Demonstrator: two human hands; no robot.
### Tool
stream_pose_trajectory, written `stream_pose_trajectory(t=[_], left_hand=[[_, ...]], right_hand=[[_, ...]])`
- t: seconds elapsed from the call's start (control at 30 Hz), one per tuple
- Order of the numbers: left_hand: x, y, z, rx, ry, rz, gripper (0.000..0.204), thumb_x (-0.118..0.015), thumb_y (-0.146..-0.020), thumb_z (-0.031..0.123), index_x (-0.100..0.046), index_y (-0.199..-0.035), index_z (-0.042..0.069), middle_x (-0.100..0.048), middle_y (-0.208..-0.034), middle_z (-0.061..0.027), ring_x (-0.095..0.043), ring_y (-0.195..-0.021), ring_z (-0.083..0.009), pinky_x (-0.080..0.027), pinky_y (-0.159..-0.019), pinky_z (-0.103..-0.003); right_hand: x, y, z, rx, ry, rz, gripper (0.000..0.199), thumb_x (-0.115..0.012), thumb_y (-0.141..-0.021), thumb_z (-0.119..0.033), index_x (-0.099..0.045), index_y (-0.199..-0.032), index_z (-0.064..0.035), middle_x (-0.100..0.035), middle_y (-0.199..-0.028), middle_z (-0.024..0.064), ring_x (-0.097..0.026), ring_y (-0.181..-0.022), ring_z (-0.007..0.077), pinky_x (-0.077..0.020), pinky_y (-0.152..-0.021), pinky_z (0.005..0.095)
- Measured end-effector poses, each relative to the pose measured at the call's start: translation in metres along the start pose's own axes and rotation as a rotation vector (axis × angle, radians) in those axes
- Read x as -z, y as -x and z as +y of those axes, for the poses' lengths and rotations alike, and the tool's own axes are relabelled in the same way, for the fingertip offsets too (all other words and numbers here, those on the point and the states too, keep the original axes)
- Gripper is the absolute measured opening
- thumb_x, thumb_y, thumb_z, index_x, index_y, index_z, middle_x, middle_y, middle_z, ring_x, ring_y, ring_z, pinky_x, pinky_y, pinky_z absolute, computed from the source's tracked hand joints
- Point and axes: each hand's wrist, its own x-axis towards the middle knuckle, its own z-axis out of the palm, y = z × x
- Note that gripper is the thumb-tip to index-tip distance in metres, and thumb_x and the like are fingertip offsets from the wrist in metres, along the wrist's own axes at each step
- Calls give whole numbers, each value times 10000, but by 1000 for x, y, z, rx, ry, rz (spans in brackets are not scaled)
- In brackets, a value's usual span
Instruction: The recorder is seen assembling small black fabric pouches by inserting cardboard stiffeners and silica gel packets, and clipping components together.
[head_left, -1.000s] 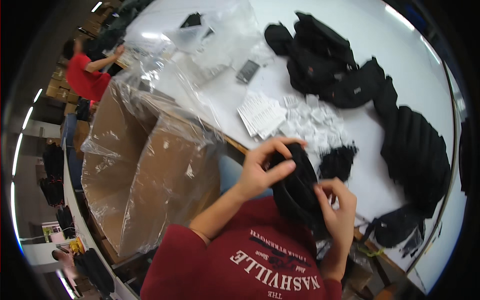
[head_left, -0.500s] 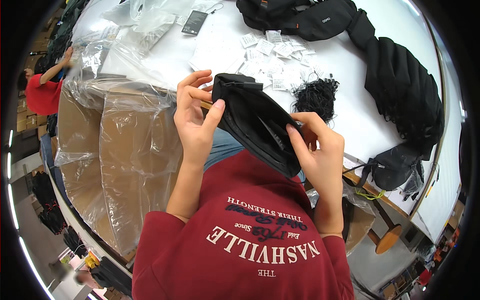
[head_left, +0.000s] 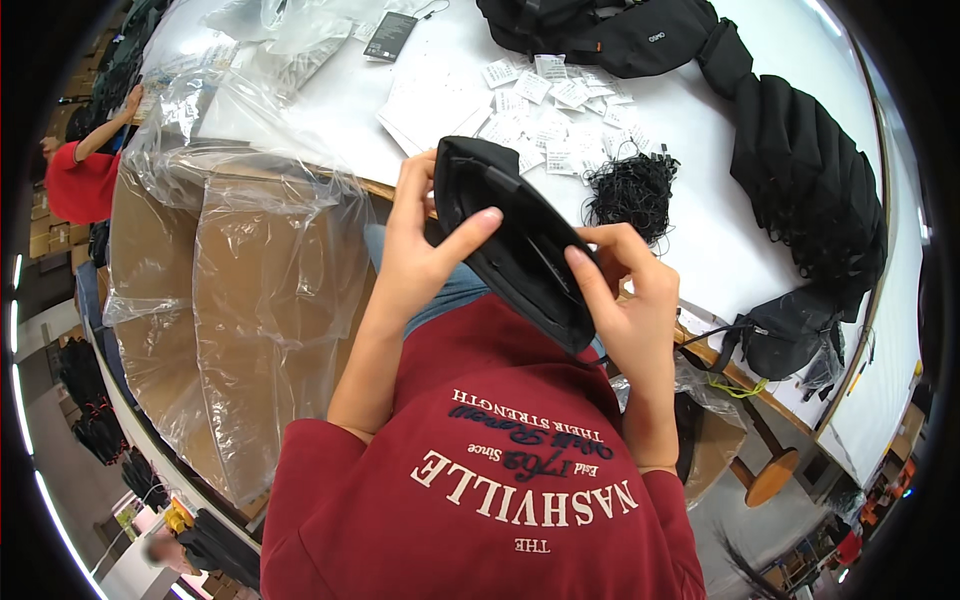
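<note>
I hold a small black fabric pouch (head_left: 512, 240) up in front of my chest with both hands. My left hand (head_left: 422, 262) grips its left side, thumb lying across the face. My right hand (head_left: 622, 300) pinches its lower right edge with fingers and thumb. The pouch is tilted, its upper end toward the white table (head_left: 700, 210). Just beyond it on the table lie several small white tags (head_left: 545, 120) and a bundle of black strings (head_left: 632, 190).
A large cardboard box lined with clear plastic (head_left: 250, 290) stands at my left. Black bags (head_left: 800, 170) pile along the table's far and right sides, one in plastic (head_left: 785, 345). Another person in red (head_left: 75, 175) works at far left.
The pouch has come a little higher and closer to the table edge. My left thumb now lies across its face, and my right fingers have shifted along its lower edge.
</note>
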Motion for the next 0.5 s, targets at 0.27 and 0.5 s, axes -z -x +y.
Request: stream_pose_trajectory(t=[0.27, 0.5], left_hand=[[3, -2, -15, 19, -277, 32, 390, -632, -823, 68, -473, -1172, -5, -498, -1175, -96, -539, -987, -189, -448, -856, -305], [1, -9, -29, 30, 298, -17, 527, -674, -834, 199, -417, -1270, 51, -376, -1371, -115, -533, -1033, -155, -469, -821, -280]], right_hand=[[-18, 8, 12, -27, 86, -201, 281, -728, -798, -146, -588, -1014, -32, -587, -646, 76, -570, -533, 165, -445, -517, 268], [-27, 7, 32, -116, -252, -217, 322, -710, -801, -89, -523, -1050, -8, -674, -799, 89, -599, -625, 128, -438, -557, 242]])
